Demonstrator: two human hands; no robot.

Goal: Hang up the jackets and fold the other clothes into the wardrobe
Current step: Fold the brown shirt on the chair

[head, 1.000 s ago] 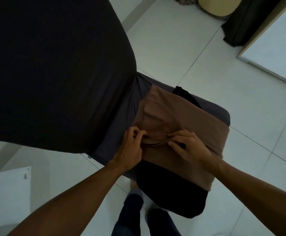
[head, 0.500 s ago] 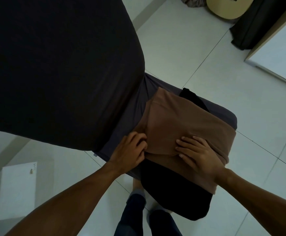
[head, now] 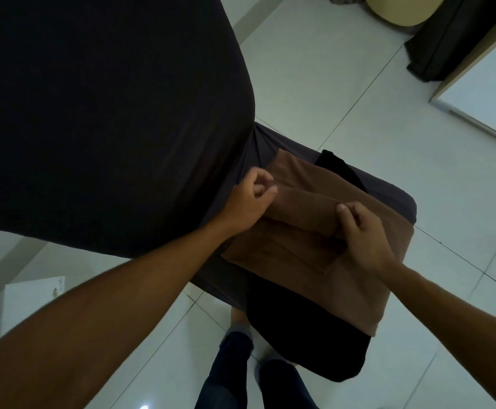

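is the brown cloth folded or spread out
Partly folded: the brown cloth lies in layers, with both hands holding a raised fold.

No text, label, brand, number or sign can be read anywhere here.

Plain brown garment point(head: 314, 214), black cloth point(head: 305, 335) beneath

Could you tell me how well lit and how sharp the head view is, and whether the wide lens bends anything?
Head view: dim, muted light; the black garment loses all fold detail; the brown garment and both hands, left hand and right hand, look sharp; wide-angle bending curves the floor tile lines and stretches the forearms; a small glare spot sits on the bottom tile.
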